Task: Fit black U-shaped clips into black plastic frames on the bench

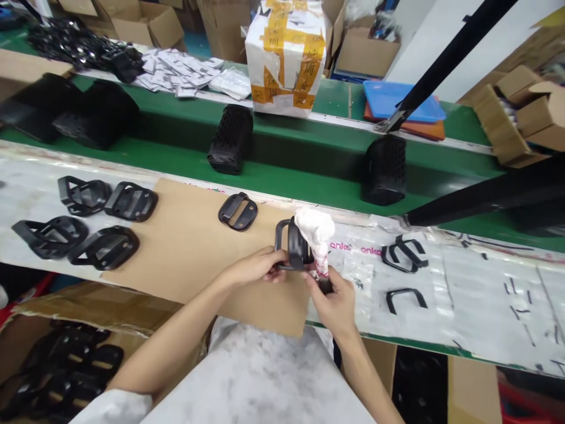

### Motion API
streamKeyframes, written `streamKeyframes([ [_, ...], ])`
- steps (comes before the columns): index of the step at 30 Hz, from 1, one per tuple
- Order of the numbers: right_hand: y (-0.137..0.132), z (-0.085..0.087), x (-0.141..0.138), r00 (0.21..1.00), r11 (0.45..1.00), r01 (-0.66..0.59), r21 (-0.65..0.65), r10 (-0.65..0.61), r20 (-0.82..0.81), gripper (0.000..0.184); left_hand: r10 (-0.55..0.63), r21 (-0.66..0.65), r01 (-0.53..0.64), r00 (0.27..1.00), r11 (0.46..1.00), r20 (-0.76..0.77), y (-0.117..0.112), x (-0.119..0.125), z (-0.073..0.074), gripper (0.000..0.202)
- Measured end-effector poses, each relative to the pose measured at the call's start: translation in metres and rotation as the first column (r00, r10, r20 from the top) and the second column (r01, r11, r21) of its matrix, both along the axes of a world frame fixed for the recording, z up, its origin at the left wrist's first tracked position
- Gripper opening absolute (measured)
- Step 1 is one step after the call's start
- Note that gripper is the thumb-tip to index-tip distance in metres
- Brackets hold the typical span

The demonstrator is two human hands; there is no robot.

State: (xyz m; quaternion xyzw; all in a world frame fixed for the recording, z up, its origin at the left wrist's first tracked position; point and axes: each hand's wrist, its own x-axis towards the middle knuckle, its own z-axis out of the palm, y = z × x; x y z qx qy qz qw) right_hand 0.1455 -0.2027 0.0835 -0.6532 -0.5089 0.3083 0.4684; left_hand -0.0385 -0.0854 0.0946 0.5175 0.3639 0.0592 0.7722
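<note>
My left hand (274, 266) is closed on a black plastic bracket (296, 244), which it holds on edge with its loop-shaped handle facing left. My right hand (336, 297) grips what looks like a hammer (315, 229), its head bundled in white wrapping and its handle taped white and red. The wrapped head is right beside the bracket's right face; whether they touch I cannot tell. My right fingertips are close to the bracket's lower edge. Beneath both hands lies a cardboard sheet (189, 235), with another black bracket (238, 212) near its far edge.
Several assembled brackets (103, 247) sit at left. Loose black handles (406, 299) and small black strips lie at right. Black perforated housings (232, 140) stand on the green conveyor (291, 176) beyond. A taped white box (286, 59) and a slanting black post (450, 59) are behind.
</note>
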Motion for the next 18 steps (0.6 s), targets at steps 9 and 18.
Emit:
streamKeyframes([
  [9, 0.03, -0.021, 0.01, 0.957, 0.969, 0.158, -0.187, -0.197, -0.211, 0.045, 0.268, 0.697, -0.085, 0.95, 0.712, -0.158, -0.008, -0.017, -0.036, 0.04],
  [18, 0.031, -0.023, 0.01, 0.959, 0.975, 0.141, -0.17, -0.177, -0.221, 0.052, 0.331, 0.942, 0.244, 0.891, 0.23, -0.312, 0.043, 0.043, -0.078, 0.056],
])
